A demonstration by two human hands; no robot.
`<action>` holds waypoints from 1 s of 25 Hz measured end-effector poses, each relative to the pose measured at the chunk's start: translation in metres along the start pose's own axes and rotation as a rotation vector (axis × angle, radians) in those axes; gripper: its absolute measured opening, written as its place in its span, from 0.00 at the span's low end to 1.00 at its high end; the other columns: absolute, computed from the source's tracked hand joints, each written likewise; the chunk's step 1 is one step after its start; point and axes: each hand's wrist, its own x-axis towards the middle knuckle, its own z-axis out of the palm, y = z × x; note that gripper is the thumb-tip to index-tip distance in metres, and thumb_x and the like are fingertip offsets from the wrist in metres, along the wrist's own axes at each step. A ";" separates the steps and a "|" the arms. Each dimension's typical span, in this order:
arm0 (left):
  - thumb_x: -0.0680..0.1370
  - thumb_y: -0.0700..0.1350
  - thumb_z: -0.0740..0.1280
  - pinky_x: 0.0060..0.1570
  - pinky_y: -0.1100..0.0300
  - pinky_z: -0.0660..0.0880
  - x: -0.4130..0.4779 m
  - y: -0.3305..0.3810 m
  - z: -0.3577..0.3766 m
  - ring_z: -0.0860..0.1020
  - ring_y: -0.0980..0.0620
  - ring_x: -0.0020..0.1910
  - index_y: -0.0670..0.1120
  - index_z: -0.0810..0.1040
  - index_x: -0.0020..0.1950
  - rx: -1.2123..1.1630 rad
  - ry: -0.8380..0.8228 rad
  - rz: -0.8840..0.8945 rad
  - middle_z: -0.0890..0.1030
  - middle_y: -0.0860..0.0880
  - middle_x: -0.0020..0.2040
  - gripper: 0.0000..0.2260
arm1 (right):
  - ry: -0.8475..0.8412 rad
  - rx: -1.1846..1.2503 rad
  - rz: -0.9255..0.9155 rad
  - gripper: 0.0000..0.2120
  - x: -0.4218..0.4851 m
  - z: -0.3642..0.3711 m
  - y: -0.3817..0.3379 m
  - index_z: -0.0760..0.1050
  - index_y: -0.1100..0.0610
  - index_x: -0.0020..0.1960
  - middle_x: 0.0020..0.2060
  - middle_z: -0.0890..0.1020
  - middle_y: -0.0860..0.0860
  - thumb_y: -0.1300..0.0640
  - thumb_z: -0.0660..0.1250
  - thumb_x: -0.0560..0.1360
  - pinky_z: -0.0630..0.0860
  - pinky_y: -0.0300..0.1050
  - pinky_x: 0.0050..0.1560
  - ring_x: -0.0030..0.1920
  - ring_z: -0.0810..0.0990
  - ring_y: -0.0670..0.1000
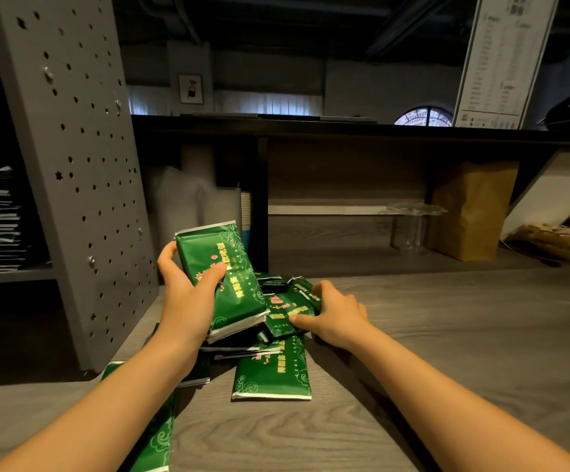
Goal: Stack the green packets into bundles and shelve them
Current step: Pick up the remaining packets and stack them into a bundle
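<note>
The left hand [188,287] grips a bundle of green packets [224,277] raised above the wooden table [447,335]; the right hand [331,313] pinches one packet [285,311] on the loose pile [271,366]

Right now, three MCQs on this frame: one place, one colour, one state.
1. Where is the paper bag?
A) on the shelf, right side
B) in the left rack
C) in the right hand

2. What colour are the packets?
A) red
B) blue
C) green

3. What is the left hand doing?
A) lying flat, empty
B) holding a bundle
C) pointing at the bag

Answers:
1 A, it stands upright in the right shelf bay.
2 C, every wrapper is green.
3 B, thumb and fingers curl round the bundle.
</note>
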 end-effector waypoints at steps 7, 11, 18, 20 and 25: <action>0.78 0.38 0.64 0.42 0.62 0.74 0.001 -0.001 -0.001 0.77 0.50 0.54 0.52 0.56 0.72 0.025 -0.040 -0.003 0.74 0.48 0.61 0.26 | 0.331 0.899 -0.120 0.24 -0.002 -0.020 -0.002 0.68 0.54 0.66 0.57 0.75 0.53 0.67 0.68 0.73 0.75 0.41 0.50 0.51 0.74 0.49; 0.79 0.38 0.62 0.33 0.70 0.74 -0.002 0.001 0.001 0.77 0.58 0.48 0.52 0.62 0.70 0.029 -0.103 -0.019 0.77 0.53 0.55 0.22 | 0.360 1.222 -0.200 0.19 -0.008 -0.038 -0.007 0.72 0.42 0.57 0.56 0.79 0.54 0.65 0.65 0.76 0.79 0.52 0.54 0.55 0.79 0.53; 0.81 0.43 0.57 0.39 0.63 0.76 -0.013 -0.003 0.011 0.80 0.59 0.46 0.53 0.65 0.69 -0.012 -0.198 -0.067 0.79 0.53 0.53 0.17 | 0.270 1.179 -0.362 0.20 -0.035 -0.022 -0.040 0.69 0.52 0.66 0.57 0.80 0.52 0.67 0.61 0.77 0.79 0.41 0.53 0.54 0.81 0.46; 0.82 0.49 0.54 0.37 0.66 0.77 -0.017 -0.001 0.013 0.80 0.64 0.43 0.56 0.63 0.69 -0.037 -0.234 -0.075 0.78 0.56 0.52 0.15 | 0.324 1.146 -0.382 0.22 -0.037 -0.014 -0.046 0.68 0.50 0.68 0.60 0.79 0.52 0.66 0.62 0.77 0.77 0.47 0.59 0.59 0.79 0.48; 0.76 0.45 0.65 0.45 0.58 0.79 -0.025 -0.006 0.018 0.81 0.53 0.50 0.58 0.60 0.69 -0.036 -0.287 -0.067 0.80 0.51 0.54 0.24 | 0.375 1.051 -0.440 0.24 -0.036 0.003 -0.048 0.66 0.44 0.68 0.64 0.75 0.47 0.64 0.64 0.77 0.71 0.48 0.67 0.63 0.74 0.41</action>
